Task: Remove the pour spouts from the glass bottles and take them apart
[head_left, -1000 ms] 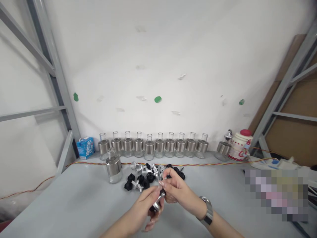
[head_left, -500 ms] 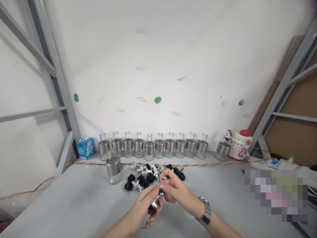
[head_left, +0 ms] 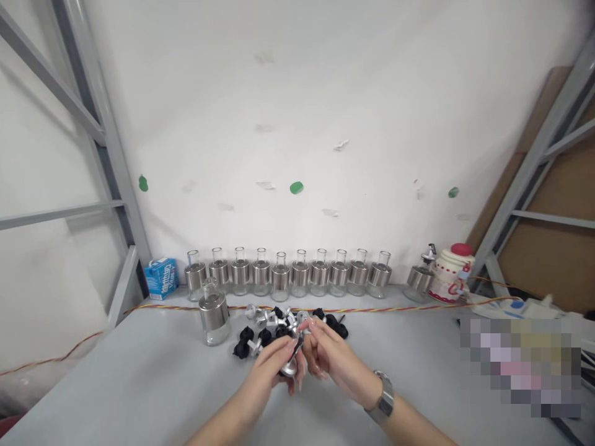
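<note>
In my left hand (head_left: 272,365) is a silver and black bottle pourer (head_left: 290,368), tilted, its round silver part toward me and fingers wrapped round it. My right hand (head_left: 325,347), with a metal-band watch on the wrist, pinches at the pourer's upper end; the fingers partly hide the contact. Just beyond both hands lies a loose heap of black stoppers (head_left: 242,350) and silver spout parts (head_left: 266,317). A glass bottle with a steel sleeve (head_left: 214,313) stands upright and open-necked left of the heap.
Several similar open bottles (head_left: 279,272) line the wall. At the right end stands a bottle with a pourer fitted (head_left: 419,279), beside a cream and red jar (head_left: 450,272). A blue carton (head_left: 160,277) is at back left. A twisted cable (head_left: 372,309) crosses the table (head_left: 139,378).
Both hands have shifted slightly, with the right fingers moving up to the pourer's upper end. The pourer has turned a little in the left hand. The bottles and heap look unmoved.
</note>
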`<state>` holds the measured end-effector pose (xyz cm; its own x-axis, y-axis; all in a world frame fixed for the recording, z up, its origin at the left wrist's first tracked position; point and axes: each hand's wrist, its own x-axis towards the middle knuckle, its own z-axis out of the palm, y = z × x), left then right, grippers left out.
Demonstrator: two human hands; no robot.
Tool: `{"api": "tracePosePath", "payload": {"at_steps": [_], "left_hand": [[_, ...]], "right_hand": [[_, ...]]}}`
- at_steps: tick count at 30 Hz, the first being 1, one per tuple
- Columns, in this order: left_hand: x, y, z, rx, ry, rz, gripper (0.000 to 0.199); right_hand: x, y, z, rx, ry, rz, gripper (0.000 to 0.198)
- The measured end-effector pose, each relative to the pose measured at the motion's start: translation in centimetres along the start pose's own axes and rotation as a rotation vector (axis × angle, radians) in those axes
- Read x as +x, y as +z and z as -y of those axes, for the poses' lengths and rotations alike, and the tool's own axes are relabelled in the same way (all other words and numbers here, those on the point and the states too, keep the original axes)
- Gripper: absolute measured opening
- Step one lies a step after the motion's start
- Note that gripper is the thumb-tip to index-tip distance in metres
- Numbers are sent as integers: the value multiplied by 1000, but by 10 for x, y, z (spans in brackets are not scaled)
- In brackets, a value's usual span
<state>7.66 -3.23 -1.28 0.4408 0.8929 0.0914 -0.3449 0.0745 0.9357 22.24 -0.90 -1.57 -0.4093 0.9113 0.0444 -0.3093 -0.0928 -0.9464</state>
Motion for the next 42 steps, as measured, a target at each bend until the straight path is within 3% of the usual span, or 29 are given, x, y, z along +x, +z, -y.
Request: {"api": "tracePosePath", "payload": {"at_steps": [6, 12, 20, 23, 25, 28, 31, 39, 42], "left_hand": [[1, -5, -5, 20, -38, -112, 48], [2, -9, -7, -108, -94, -186, 48], [0, -8, -17, -54, 12, -236, 45], [-4, -9, -25, 129, 166, -231, 24], [-6, -11, -24, 369, 261, -250, 19], [-6, -17, -13, 818, 375, -286, 38], [-7, -18, 0, 1088, 387, -214, 59], [-8, -11, 0, 1091, 235, -68, 85], [-7, -13, -5, 1154, 334, -56, 84]], "right_hand": [[2, 0, 0, -92, 0, -37, 37], [3, 0, -1, -94, 40, -59, 38], [3, 1, 1, -97, 54, -86, 38], [4, -2, -2, -102, 42, -93, 36], [3, -2, -3, -112, 23, -64, 35], [0, 2, -4, -136, -35, 36, 36], [-4, 10, -5, -177, -99, 107, 34], [-6, 10, -14, -314, -125, -19, 26], [-3, 5, -12, -346, -138, -109, 26]]}}
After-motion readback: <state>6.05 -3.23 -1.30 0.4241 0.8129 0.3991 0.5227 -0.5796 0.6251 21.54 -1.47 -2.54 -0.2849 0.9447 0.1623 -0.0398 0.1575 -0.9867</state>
